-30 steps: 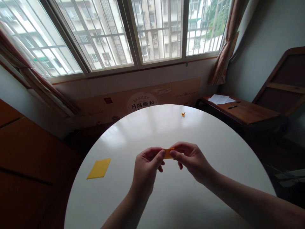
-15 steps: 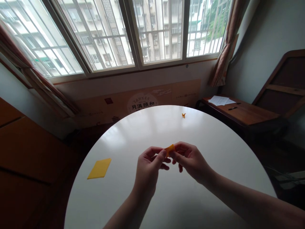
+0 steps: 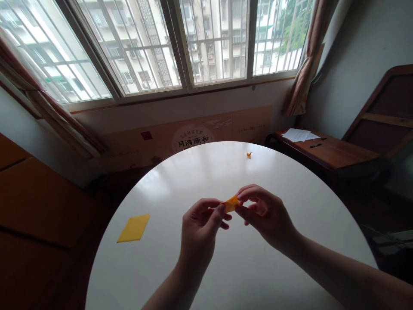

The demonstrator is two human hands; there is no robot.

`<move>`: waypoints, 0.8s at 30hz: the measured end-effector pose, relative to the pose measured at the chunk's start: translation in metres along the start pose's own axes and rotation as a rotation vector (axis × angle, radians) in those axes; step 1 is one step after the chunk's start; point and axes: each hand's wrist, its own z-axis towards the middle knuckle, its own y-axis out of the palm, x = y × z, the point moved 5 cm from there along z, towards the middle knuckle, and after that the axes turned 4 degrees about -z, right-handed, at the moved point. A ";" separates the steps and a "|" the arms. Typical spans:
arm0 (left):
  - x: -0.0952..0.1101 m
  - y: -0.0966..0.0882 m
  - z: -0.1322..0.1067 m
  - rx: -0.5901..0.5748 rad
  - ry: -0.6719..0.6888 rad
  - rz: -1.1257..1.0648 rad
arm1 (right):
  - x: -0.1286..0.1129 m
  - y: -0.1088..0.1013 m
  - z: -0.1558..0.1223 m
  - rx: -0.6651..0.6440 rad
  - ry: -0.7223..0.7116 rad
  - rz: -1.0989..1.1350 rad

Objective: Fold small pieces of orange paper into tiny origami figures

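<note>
A small folded piece of orange paper (image 3: 231, 204) is held above the white table between both hands. My left hand (image 3: 203, 221) pinches its left end between thumb and fingers. At its right end, the thumb and fingertips of my right hand (image 3: 266, 213) close on the paper. Parts of the folds are hidden by the fingertips. A small orange folded paper bird (image 3: 248, 155) stands near the table's far edge. To the left lies a stack of square yellow paper (image 3: 134, 228).
The round white table (image 3: 238, 275) fills the foreground. Beyond its right side, a wooden bench (image 3: 348, 153) bears white papers (image 3: 298, 134) and a small dark object (image 3: 315, 146). A barred window (image 3: 213, 43) and a printed cardboard panel (image 3: 251, 125) are behind the table.
My right hand has shifted slightly right and up, and more of the orange paper shows between the hands. My left hand has barely moved, still pinching its end.
</note>
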 end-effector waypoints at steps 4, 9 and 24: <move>-0.001 0.000 0.001 0.001 0.006 0.010 | 0.001 0.000 0.000 -0.020 0.010 0.022; -0.002 0.000 0.002 -0.005 0.006 0.011 | 0.003 0.001 0.001 -0.028 0.040 0.066; -0.003 -0.001 0.003 -0.028 0.013 0.024 | 0.000 -0.001 0.005 -0.107 -0.025 0.002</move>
